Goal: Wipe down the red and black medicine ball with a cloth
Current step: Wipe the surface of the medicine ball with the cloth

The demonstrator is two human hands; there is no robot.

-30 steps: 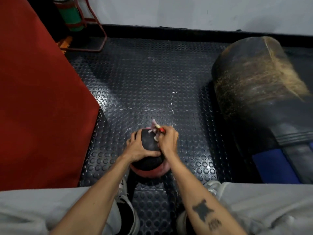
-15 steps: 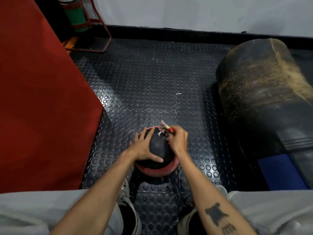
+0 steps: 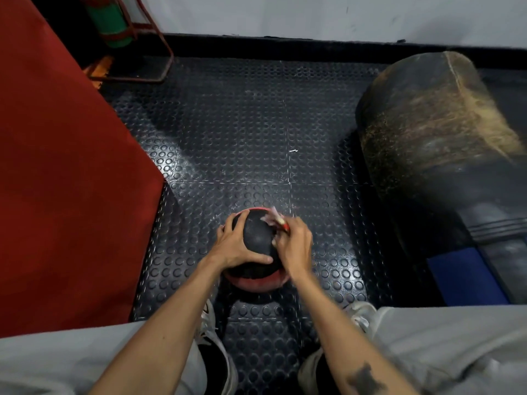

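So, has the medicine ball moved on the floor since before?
No. The medicine ball keeps its spot relative to the white fleck on the floor.

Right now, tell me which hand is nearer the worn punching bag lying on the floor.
Right. The right hand presses the cloth on the medicine ball's side facing the punching bag; the left hand grips the ball's far side, toward the red mat.
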